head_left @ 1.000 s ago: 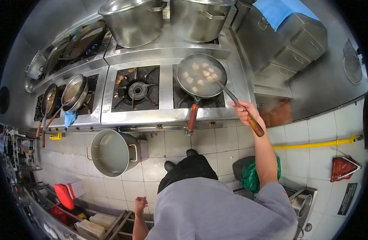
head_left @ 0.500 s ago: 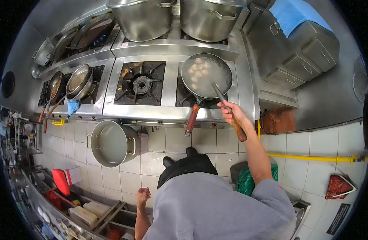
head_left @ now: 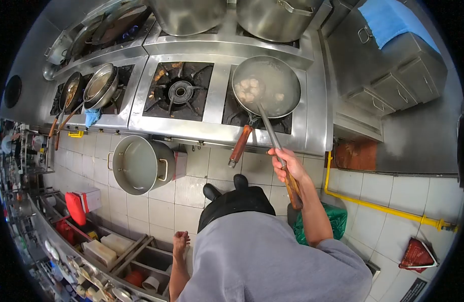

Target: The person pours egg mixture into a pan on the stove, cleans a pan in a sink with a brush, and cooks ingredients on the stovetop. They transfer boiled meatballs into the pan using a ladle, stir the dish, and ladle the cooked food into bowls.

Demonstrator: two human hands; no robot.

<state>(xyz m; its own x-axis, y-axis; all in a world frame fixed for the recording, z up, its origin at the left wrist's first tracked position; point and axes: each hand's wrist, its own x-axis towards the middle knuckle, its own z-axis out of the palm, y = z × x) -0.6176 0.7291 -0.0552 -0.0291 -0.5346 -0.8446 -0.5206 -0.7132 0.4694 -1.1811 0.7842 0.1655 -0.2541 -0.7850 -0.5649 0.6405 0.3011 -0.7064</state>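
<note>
My right hand (head_left: 288,167) is wrapped round the wooden grip of a long-handled ladle (head_left: 270,128), just in front of the stove edge. The ladle's metal shaft slants up into a round pan (head_left: 294,107) of cloudy, steaming liquid on the front right burner. Its head lies in the liquid, under a cluster of pale round balls (head_left: 248,90); one or two more balls float to the right. The pan's wooden handle (head_left: 240,146) sticks out over the stove edge, untouched. My left hand (head_left: 180,242) hangs low at my side, fingers curled, with nothing visible in it.
A large two-handled pot (head_left: 142,190) of liquid stands on the floor, front left. Tall stockpots (head_left: 189,25) sit behind the burners. Smaller pans (head_left: 100,103) occupy the left burners. A yellow pipe (head_left: 383,207) runs along the right wall. A green bag (head_left: 327,221) lies by my right side.
My right hand has drawn back toward me with the ladle. The balls, spread in the pan before, are now mostly bunched at the left side. The view has shifted slightly.
</note>
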